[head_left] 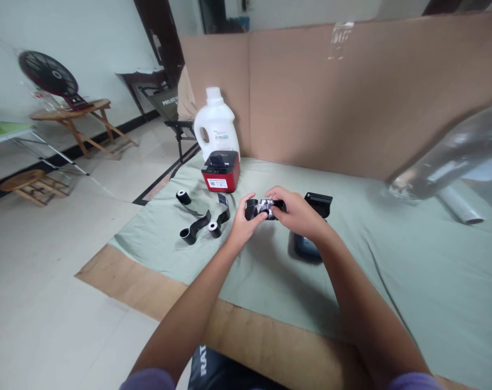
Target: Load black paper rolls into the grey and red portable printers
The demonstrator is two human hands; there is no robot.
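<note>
The black packet (265,206) with a silvery, crumpled middle is held above the tabletop (278,271), between the left hand (244,218) and the right hand (291,210). Its long axis runs roughly left to right, so each hand has 1 end: it lies to the right of the left hand and to the left of the right hand, and neither is clearly nearer. Both hands are partly closed, grasping it with the thumbs on the near side and fingers reaching over the far side. Small and blurred as it is, I can't tell whether it is a wrapped roll.

To the left, 3 black rolls (214,230) rest on the cloth, strips trailing from them. The red boxy device (225,181) stands beyond, at the far left; the dark device (305,248) sits partly under the right forearm.
</note>
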